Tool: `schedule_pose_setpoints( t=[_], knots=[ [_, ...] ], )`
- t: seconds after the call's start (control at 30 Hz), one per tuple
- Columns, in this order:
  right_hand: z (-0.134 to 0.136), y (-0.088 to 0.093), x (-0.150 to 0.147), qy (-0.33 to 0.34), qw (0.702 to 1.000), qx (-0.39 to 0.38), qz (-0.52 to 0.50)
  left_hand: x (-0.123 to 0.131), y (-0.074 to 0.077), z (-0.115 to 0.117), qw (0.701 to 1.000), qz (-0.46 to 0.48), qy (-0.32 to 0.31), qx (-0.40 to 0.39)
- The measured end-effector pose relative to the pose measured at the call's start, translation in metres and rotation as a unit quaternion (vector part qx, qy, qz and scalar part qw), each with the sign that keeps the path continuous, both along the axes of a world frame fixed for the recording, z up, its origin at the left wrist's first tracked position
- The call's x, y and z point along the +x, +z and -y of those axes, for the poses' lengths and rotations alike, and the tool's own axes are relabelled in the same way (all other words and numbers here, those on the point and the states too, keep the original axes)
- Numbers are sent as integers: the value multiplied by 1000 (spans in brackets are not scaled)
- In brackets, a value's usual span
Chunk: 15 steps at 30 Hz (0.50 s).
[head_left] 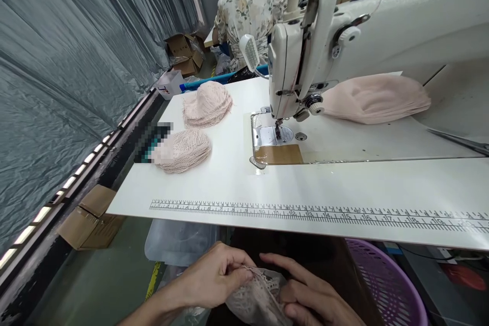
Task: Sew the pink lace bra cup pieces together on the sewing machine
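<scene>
A sheer, pale piece of lace fabric [260,295] is held below the table's front edge, over my lap. My left hand [217,275] pinches its upper edge between thumb and forefinger. On the other side, my right hand [309,290] grips the fabric with its lower fingers, while the forefinger stretches out above it. Part of the fabric is hidden behind the right fingers. Beyond the hands stands a white sewing machine [290,71], its presser foot [278,130] over the metal needle plate [263,136].
Two stacks of pink lace pieces [208,104] [183,150] lie on the white table [229,178], left of the machine. Smooth pink cup pieces [376,98] and scissors [458,140] lie right. A purple basket [385,280] stands below. Another person [244,15] sits ahead.
</scene>
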State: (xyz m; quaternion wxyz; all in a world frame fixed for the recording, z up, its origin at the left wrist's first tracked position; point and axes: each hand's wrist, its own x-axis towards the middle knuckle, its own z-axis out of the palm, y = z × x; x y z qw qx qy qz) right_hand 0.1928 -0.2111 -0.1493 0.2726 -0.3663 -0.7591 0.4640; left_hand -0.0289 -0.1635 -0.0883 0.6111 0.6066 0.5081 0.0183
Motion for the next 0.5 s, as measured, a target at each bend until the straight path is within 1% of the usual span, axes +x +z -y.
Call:
schedule_pose_setpoints(
  t=[0.07, 0.17, 0.23, 0.3, 0.33, 0.4, 0.5],
  knots=[
    [2, -6, -1, -13, 1000, -8, -12, -2, 1, 1, 1000, -8, -9, 11],
    [-1, -17, -4, -75, 996, -20, -41, -8, 5, 2, 998, -38, -31, 33],
    [-7, -21, -5, -108, 991, -64, -55, -13, 9, 3, 996, -62, -47, 43],
    [-12, -21, -7, -118, 984, -116, -65, -17, 12, 3, 994, -81, -57, 51],
    [-14, -20, -9, -110, 981, -140, -72, -18, 14, 2, 993, -86, -62, 53],
    [-13, -16, -11, -58, 979, -179, -79, -20, 17, 1, 992, -87, -78, 53],
    [-6, -12, -16, 9, 980, -189, -60, -21, 20, -1, 991, -76, -100, 46]
  ],
)
